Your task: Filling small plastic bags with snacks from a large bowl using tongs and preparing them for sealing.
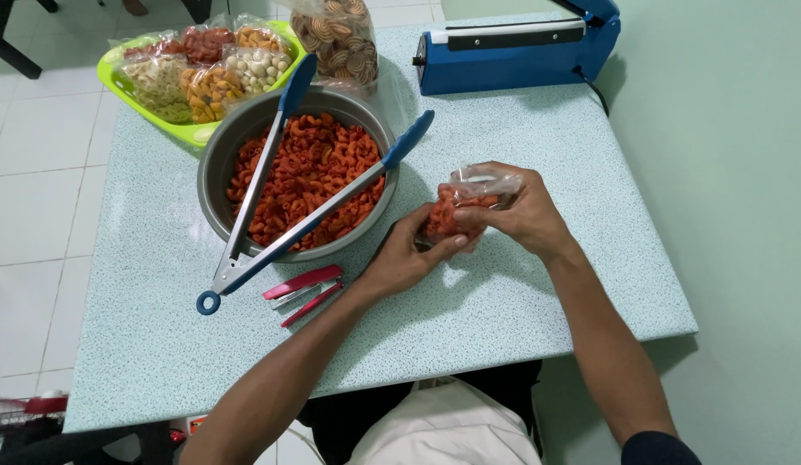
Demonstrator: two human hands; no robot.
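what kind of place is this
Likely a small home snack-packing setup: a bowl of orange snacks, a blue bag sealer, a green tray of filled bags, and both hands holding a small clear bag.

You hold a small clear bag [459, 205] of orange-red snacks in both hands above the table; sealed clear snack packets [202, 67] fill a green tray [116, 82], a taller clear bag [338, 36] of swirled biscuits beside it
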